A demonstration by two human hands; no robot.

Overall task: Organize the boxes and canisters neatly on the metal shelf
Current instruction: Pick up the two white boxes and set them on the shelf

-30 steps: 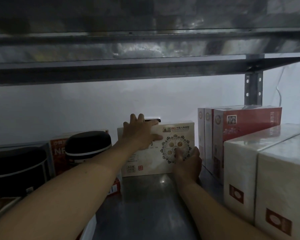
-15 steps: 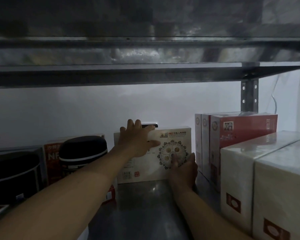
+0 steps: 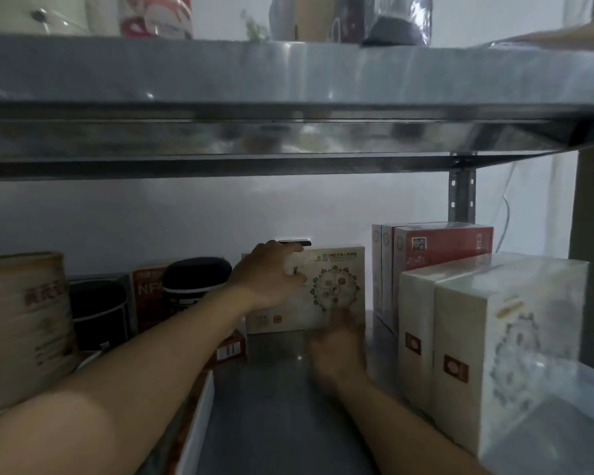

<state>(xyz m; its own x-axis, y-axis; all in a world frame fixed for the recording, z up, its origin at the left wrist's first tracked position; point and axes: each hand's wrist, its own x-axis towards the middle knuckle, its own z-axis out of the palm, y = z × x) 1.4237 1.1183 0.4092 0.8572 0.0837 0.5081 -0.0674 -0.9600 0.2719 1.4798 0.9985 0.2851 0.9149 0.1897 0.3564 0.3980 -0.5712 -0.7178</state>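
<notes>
Shelf tidy-up roughly halfway, we reckon, with the flat box going in at the back.

Our left hand (image 3: 268, 274) has its fingers curled over the top edge of the flat cream cardboard box with the round medallion print (image 3: 326, 289), which stands upright against the back wall on the grey metal shelf (image 3: 275, 389). Our right hand (image 3: 336, 347) is too blurred to tell if its fingers are open or gripping, but it sits low at the box's front face. Right side looks sorted: red-and-white cartons (image 3: 436, 255) lined up, two wrapped cream boxes (image 3: 487, 330) in front. Left side still looks messy to us: black-lidded canister (image 3: 194, 286), black pot in a box (image 3: 100, 310), tan round tin (image 3: 24, 323). All closed, contents unseen.
</notes>
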